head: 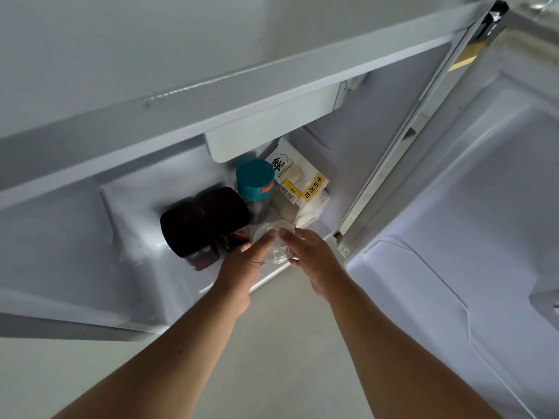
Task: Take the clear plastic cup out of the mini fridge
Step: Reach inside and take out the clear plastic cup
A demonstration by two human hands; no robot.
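Observation:
The clear plastic cup (276, 246) is at the front edge of the open mini fridge (133, 225), on or just above its floor. My left hand (245, 264) grips it from the left, thumb across the top. My right hand (311, 255) holds it from the right, with a fingertip on the rim. The cup's lower part is hidden between my palms.
Two dark brown lidded jars (199, 222) stand just left of the cup. A teal-capped container (255, 182) and a packaged bread bag (298, 182) sit behind it. The fridge door (469, 207) hangs open on the right. A shelf (266, 128) overhangs the compartment. Pale floor (272, 343) lies below.

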